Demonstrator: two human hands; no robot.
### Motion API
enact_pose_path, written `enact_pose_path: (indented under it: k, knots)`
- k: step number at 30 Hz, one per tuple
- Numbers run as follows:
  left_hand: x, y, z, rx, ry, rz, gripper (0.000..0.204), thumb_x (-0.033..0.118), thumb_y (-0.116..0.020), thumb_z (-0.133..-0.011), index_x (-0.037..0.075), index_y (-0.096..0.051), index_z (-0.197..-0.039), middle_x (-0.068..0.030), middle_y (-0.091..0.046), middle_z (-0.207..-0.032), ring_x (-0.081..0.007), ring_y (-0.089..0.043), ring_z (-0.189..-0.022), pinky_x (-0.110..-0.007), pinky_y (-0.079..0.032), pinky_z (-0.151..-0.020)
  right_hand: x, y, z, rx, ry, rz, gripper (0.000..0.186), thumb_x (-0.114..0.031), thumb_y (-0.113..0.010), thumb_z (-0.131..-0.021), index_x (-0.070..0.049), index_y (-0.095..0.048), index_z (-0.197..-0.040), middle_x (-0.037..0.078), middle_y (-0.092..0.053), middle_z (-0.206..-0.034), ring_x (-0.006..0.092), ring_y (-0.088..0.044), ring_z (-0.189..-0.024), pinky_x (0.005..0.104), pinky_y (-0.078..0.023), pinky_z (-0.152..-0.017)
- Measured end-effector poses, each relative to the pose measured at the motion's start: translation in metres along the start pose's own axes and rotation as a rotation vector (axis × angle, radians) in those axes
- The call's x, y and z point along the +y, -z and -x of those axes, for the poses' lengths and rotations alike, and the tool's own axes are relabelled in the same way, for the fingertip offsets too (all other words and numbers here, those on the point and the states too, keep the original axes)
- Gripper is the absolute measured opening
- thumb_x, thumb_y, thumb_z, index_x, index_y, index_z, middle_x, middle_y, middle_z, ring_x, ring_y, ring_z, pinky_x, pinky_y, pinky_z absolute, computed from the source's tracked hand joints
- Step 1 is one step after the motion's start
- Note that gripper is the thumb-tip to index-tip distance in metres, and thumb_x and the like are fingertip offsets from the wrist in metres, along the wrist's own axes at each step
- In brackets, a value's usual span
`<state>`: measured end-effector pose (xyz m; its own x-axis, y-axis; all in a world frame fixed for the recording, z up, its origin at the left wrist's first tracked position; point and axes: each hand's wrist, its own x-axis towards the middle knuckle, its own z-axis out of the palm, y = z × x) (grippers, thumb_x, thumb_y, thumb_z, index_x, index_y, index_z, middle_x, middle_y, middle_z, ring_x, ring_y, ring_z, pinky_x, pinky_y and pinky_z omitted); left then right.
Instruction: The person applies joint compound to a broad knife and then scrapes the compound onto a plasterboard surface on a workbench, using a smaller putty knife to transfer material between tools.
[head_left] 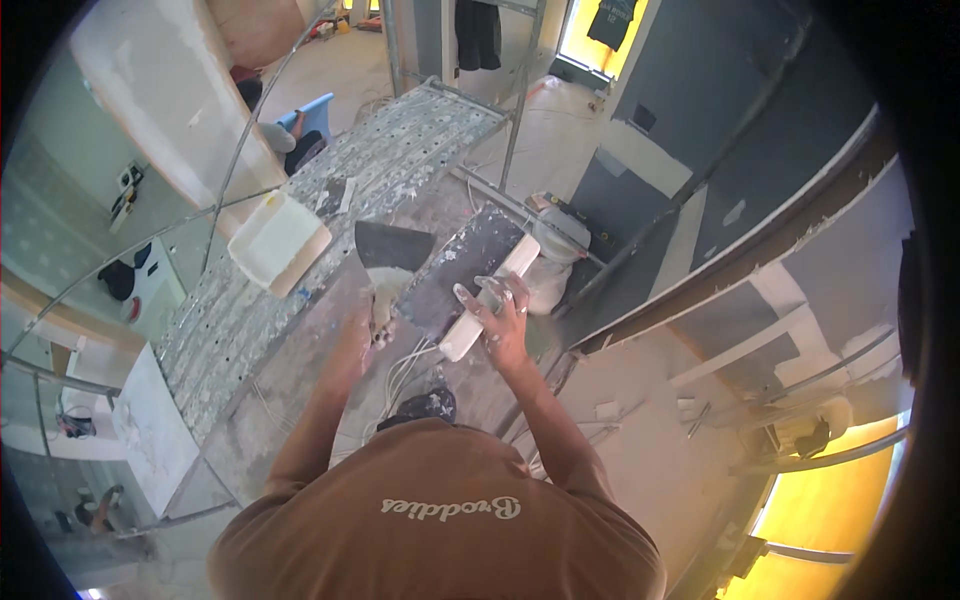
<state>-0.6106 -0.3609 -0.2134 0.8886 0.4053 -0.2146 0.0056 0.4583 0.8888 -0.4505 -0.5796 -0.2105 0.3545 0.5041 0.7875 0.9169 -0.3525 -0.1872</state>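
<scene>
My left hand [376,318], coated with pale plaster, is closed around the handle of a broad filling knife. The knife's dark blade [393,244] points away from me, with pale stuff where it meets the handle. To its right, my right hand [500,308] grips a wide trowel with a dark, plaster-spotted rectangular blade [458,272] and a long pale bar [461,338] along its edge. The trowel's near left corner comes close to my left hand; whether they touch I cannot tell. Left of both tools, a pale rectangular tub [312,248] stands on the scaffold deck.
The plaster-splashed scaffold deck [420,125] runs along my left, with metal rails [245,135] around it. A white bucket [560,232] and pale bags lie beyond the right tool. Cables [405,370] trail by my shoe [430,403]. Another person [298,142] holds a blue sheet below.
</scene>
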Motion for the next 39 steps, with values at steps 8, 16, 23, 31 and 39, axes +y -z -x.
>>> enact_pose_path:
  k: [8, 16, 23, 31, 39]
  knots:
    - [-0.087, 0.014, -0.071, -0.008, -0.144, 0.129, 0.046, 0.035, -0.058, -0.102, 0.002, -0.055, -0.134, -0.0117, -0.064, -0.125, -0.0207, -0.063, -0.104, -0.035, -0.050, -0.086, -0.007, -0.100, -0.071, -0.104, 0.228, -0.107, 0.042, -0.009, -0.061, -0.087, -0.021, -0.071, -0.126, 0.002, -0.056, -0.125, 0.0215, -0.051, -0.112, 0.0408, -0.043, -0.095]
    - [-0.004, 0.037, -0.089, 0.318, -0.131, 0.399, 0.043, 0.028, -0.063, -0.100, -0.007, -0.059, -0.125, -0.0138, -0.066, -0.108, -0.0229, -0.063, -0.093, -0.035, -0.051, -0.081, -0.021, -0.188, -0.119, -0.422, -0.805, -1.238, 0.045, -0.029, -0.056, -0.102, 0.000, -0.052, -0.136, 0.012, -0.060, -0.127, 0.0283, -0.057, -0.113, 0.0393, -0.045, -0.100]
    - [0.000, 0.067, -0.037, 0.620, -0.131, 0.445, 0.042, 0.024, -0.064, -0.099, -0.006, -0.059, -0.128, -0.0128, -0.068, -0.114, -0.0204, -0.065, -0.095, -0.033, -0.051, -0.079, -0.075, -0.254, -0.126, -1.305, -1.385, -2.053, 0.046, -0.043, -0.041, -0.108, -0.006, -0.053, -0.133, 0.007, -0.063, -0.121, 0.0239, -0.061, -0.104, 0.0364, -0.050, -0.087]
    - [0.010, 0.039, 0.068, 1.069, -0.312, 0.337, 0.040, 0.025, -0.063, -0.100, -0.004, -0.062, -0.126, -0.0084, -0.069, -0.112, -0.0141, -0.063, -0.092, -0.028, -0.048, -0.074, -0.189, -0.269, -0.090, -2.019, -1.144, -1.956, 0.031, -0.037, -0.047, -0.105, -0.010, -0.061, -0.114, 0.008, -0.068, -0.098, 0.0200, -0.065, -0.079, 0.0330, -0.051, -0.059]
    - [-0.013, 0.065, 0.134, 1.188, -0.537, 0.498, 0.050, 0.029, -0.049, -0.107, -0.010, -0.050, -0.138, -0.0166, -0.059, -0.136, -0.0269, -0.059, -0.123, -0.040, -0.043, -0.110, -0.290, -0.252, -0.069, -2.139, -1.071, -1.813, 0.031, -0.037, -0.050, -0.104, -0.009, -0.062, -0.107, 0.007, -0.068, -0.092, 0.0206, -0.067, -0.074, 0.0360, -0.051, -0.047]
